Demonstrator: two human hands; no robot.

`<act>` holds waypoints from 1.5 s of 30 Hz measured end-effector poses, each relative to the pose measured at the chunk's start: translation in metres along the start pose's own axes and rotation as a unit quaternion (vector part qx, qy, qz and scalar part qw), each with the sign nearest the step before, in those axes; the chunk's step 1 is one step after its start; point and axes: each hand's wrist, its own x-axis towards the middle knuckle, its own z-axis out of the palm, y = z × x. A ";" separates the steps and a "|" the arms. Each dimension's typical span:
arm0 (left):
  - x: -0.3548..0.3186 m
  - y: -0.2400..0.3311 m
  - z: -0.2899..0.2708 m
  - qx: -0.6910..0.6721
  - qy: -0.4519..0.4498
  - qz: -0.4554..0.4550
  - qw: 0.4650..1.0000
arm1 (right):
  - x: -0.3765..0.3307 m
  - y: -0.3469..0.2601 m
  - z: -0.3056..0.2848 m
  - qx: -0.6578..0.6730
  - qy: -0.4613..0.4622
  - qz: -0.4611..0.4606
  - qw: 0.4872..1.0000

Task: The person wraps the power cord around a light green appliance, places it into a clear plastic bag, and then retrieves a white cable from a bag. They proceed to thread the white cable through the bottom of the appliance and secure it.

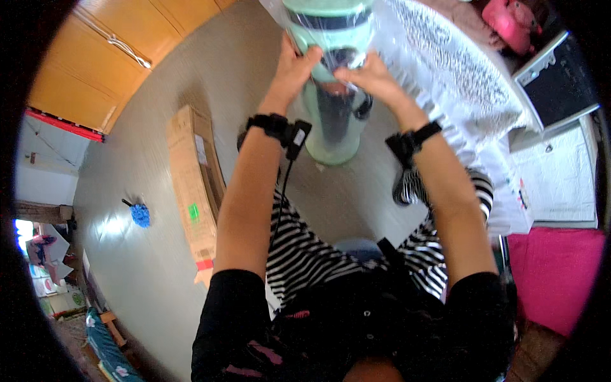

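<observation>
A tall pale green appliance [332, 148] with a round base stands upright on the floor ahead of me. Its exact kind does not show. Dark panels run down its front, and clear plastic film [382, 28] hangs about its upper part. My left hand [296, 71] grips its left side, thumb to the front and fingers hidden behind. On the opposite side my right hand [375, 79] holds it at about the same height, its thumb pointing inward across the front. Black straps with small devices circle both wrists.
An open long cardboard box [186, 184] lies on the grey floor to my left, with a blue duster [140, 215] beyond it. Wooden cabinets [95, 63] line the far left. A bed with a white frilled cover [445, 63] is at right, near a pink cloth [557, 277].
</observation>
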 end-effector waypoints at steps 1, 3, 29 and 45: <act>-0.001 -0.010 -0.005 0.023 -0.027 0.000 0.999 | 0.007 0.017 -0.011 -0.055 -0.003 0.015 0.998; -0.010 -0.025 -0.008 0.009 -0.030 -0.024 0.999 | 0.015 0.024 -0.023 -0.121 -0.013 -0.006 0.993; -0.100 0.028 0.046 0.031 0.080 -0.001 0.996 | -0.063 -0.035 0.007 -0.078 -0.114 0.045 0.989; -0.105 -0.022 0.019 -0.158 0.155 -0.235 0.946 | -0.125 0.072 0.027 -0.144 0.033 0.040 0.988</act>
